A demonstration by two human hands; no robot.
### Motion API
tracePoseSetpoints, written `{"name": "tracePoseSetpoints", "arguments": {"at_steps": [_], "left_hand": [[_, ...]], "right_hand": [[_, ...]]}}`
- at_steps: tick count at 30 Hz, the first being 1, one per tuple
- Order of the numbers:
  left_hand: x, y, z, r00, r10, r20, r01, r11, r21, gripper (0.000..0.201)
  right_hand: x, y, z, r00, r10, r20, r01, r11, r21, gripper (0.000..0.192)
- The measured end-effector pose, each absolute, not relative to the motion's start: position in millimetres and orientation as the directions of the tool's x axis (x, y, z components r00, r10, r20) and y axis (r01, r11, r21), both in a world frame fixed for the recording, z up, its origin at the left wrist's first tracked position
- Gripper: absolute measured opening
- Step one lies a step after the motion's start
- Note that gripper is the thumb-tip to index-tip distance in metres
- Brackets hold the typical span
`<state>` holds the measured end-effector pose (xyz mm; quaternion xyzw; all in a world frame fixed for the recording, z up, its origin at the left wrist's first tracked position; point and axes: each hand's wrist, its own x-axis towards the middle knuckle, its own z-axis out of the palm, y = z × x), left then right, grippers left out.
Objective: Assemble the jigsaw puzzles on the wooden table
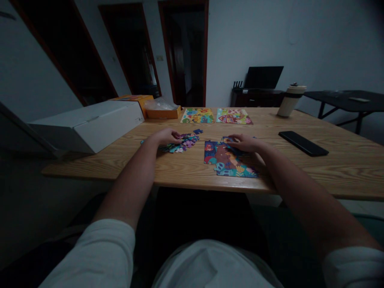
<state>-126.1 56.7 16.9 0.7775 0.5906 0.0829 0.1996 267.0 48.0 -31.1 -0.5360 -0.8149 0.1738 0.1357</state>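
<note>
Dim, underexposed; corners dark, edges bent.

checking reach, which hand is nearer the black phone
Right. The right hand rests on the half-built puzzle, left of the phone; the left hand is farther, on loose pieces.

Multicoloured cartoon puzzle on light woodgrain table; black phone, white box.

Wooden counter, and plenty on it. Under the left hand, a heap of loose pieces; one stray piece just past it. Under the right hand, a part-built puzzle. Well beyond both hands, two finished puzzles side by side. Far left of the left hand, a white box and an orange box. Right of the right hand, a black phone; beyond it, a cup.
</note>
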Motion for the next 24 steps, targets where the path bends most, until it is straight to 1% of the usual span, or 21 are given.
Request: {"name": "tracePoseSetpoints", "arguments": {"at_steps": [6, 8, 10, 13, 15, 17, 19, 22, 24], "left_hand": [[-126.1, 56.6, 15.2, 0.317, 0.943, -0.106, 0.834, -0.224, 0.504, 0.058], [-126.5, 54.7, 17.1, 0.304, 0.949, -0.083, 0.835, -0.223, 0.503, 0.055], [-127.8, 53.6, 20.1, 0.254, 0.967, -0.030, 0.860, -0.211, 0.465, 0.044], [-129.3, 54.8, 25.1, 0.201, 0.976, 0.086, 0.918, -0.218, 0.331, 0.027], [-127.9, 56.1, 27.6, 0.208, 0.965, 0.160, 0.938, -0.243, 0.247, 0.023], [-124.7, 56.1, 28.9, 0.238, 0.948, 0.213, 0.934, -0.284, 0.219, 0.024], [-121.2, 54.2, 29.4, 0.257, 0.929, 0.267, 0.910, -0.326, 0.258, 0.026], [-116.4, 48.5, 30.2, 0.245, 0.899, 0.364, 0.837, -0.385, 0.388, 0.029], [-109.8, 43.1, 32.0, 0.245, 0.864, 0.439, 0.781, -0.445, 0.439, 0.028]], "right_hand": [[267.2, 43.4, -30.3, -0.362, 0.931, 0.042, 0.818, 0.339, -0.464, 0.068], [266.9, 41.9, -28.5, -0.339, 0.939, 0.051, 0.820, 0.322, -0.474, 0.066], [266.0, 39.7, -24.9, -0.305, 0.949, 0.083, 0.814, 0.305, -0.494, 0.065], [263.0, 34.7, -17.4, -0.243, 0.958, 0.151, 0.783, 0.285, -0.553, 0.062], [260.3, 31.3, -12.6, -0.222, 0.960, 0.170, 0.754, 0.280, -0.595, 0.061], [258.5, 29.3, -9.1, -0.229, 0.955, 0.189, 0.735, 0.298, -0.610, 0.057], [258.6, 29.3, -6.8, -0.233, 0.943, 0.238, 0.728, 0.332, -0.600, 0.052], [261.8, 30.7, -3.7, -0.201, 0.919, 0.339, 0.714, 0.374, -0.591, 0.044], [262.7, 29.4, 0.0, -0.169, 0.904, 0.392, 0.684, 0.394, -0.614, 0.039]]}}
